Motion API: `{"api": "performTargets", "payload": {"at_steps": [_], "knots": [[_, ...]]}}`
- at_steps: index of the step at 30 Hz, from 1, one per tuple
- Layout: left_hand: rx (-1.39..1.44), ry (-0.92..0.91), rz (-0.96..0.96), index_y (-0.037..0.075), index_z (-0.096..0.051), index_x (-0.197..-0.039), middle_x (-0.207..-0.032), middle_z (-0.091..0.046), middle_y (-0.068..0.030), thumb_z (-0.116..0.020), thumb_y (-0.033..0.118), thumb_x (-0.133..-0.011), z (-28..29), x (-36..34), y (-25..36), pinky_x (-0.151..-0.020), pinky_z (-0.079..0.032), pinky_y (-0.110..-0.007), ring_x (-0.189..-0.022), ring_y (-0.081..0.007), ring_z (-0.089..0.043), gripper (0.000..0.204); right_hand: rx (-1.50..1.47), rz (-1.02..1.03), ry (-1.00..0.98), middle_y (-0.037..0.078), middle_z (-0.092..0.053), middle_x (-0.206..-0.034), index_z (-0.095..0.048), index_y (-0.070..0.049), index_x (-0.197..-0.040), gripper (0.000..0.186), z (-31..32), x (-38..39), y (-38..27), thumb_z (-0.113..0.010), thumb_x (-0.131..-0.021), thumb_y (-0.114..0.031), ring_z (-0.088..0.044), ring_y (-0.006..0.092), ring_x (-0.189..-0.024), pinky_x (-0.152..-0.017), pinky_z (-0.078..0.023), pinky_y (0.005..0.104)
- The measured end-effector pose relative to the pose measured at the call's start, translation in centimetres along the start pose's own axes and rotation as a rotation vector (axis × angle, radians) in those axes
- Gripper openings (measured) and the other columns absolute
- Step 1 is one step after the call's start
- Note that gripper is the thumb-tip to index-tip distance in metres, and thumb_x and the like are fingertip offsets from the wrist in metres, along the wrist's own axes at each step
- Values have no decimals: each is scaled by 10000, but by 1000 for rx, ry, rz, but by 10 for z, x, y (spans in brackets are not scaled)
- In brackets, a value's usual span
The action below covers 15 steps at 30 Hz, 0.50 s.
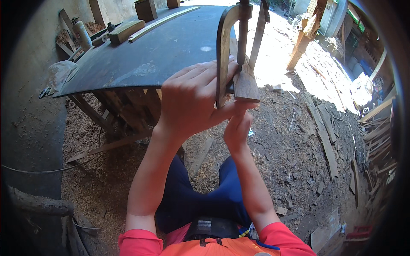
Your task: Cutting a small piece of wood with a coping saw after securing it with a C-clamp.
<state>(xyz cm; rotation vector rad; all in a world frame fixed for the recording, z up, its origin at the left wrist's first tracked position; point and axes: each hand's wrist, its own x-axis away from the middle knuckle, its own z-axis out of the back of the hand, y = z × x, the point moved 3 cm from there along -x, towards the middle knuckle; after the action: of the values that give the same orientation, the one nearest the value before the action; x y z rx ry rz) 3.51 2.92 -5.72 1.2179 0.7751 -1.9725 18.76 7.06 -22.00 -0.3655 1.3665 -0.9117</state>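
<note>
A metal C-clamp [222, 47] stands at the right corner of the dark tabletop, its screw [243, 38] pressing down on a small wooden block [246, 86]. My left hand [190, 91] is wrapped about the block beside the clamp. Its fingers pass behind the clamp's frame, and its thumb stretches along the block's near end. Just below that thumb, my right hand [239, 128] is closed, fingertips pointing up at the block's underside. Whatever lies between its fingers is hidden.
The dark tabletop [141, 64] carries a long wooden strip [164, 23] and a wood block [126, 32]. A plastic bag [62, 73] hangs at its left corner. Planks [320, 132] and shavings cover the ground at right. A slanting post [305, 38] stands beyond.
</note>
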Motion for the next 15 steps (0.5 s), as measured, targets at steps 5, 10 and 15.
{"api": "performTargets", "payload": {"at_steps": [5,10,15], "knots": [[-44,-24,24,71,-797,-1146,-1003,-810,-94,-719,737,-879,3,3,-2,-811,-634,-366,-952,-280,-806,722,-84,106,28,97,-542,-644,-655,62,-1115,592,0,-41,-45,-327,-1174,-427,-598,195,-572,-555,-434,338],[-11,-4,23,125,-790,-1263,-1100,-820,-66,-761,718,-849,-5,0,-5,-737,-615,-357,-891,-265,-805,723,-21,-204,-50,179,-586,-635,-602,26,-961,384,2,27,3,-439,-1135,-274,-601,266,-528,-538,-435,403],[-12,11,-16,64,-798,-1125,-986,-804,-89,-740,737,-861,1,-2,-2,-747,-618,-358,-905,-264,-805,725,-60,140,148,78,-468,-588,-628,10,-930,623,1,-21,-25,-303,-1178,-460,-508,158,-527,-521,-366,340]]}}
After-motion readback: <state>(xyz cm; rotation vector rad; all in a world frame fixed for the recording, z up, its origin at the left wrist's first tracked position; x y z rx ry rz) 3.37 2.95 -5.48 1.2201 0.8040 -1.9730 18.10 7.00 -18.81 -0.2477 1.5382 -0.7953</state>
